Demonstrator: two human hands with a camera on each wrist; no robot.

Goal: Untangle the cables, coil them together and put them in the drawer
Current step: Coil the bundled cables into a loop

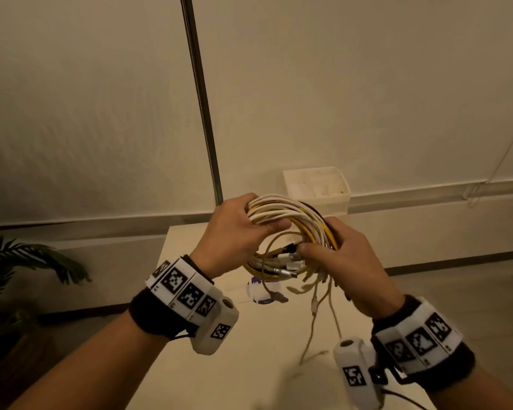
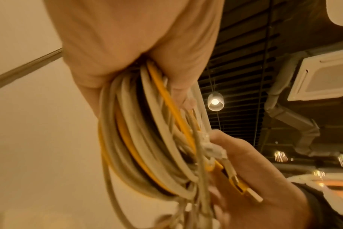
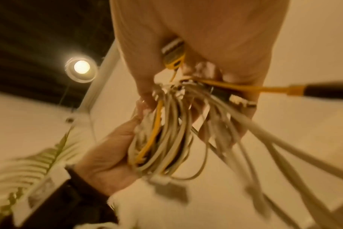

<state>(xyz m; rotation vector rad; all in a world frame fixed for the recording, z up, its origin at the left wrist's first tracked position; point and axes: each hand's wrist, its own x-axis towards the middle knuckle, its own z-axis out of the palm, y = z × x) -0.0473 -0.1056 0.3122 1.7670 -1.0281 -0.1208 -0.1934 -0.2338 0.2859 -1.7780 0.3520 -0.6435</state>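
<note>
A coil of white and yellow cables (image 1: pixel 290 229) hangs in the air above the white table (image 1: pixel 249 365), held by both hands. My left hand (image 1: pixel 243 229) grips the coil's upper left side, fingers wrapped over the strands (image 2: pixel 147 139). My right hand (image 1: pixel 344 255) grips the right side and pinches several plug ends (image 1: pixel 293 261) at the coil's lower part. Loose cable ends (image 1: pixel 317 303) dangle from the coil toward the table. In the right wrist view the bundle (image 3: pixel 166 139) runs between both palms, blurred. An open white drawer box (image 1: pixel 317 187) stands at the table's far edge.
A small white and purple object (image 1: pixel 262 292) lies on the table under the coil. A metal pole (image 1: pixel 202 99) rises against the wall behind. A green plant (image 1: pixel 27 261) stands on the left beside the table.
</note>
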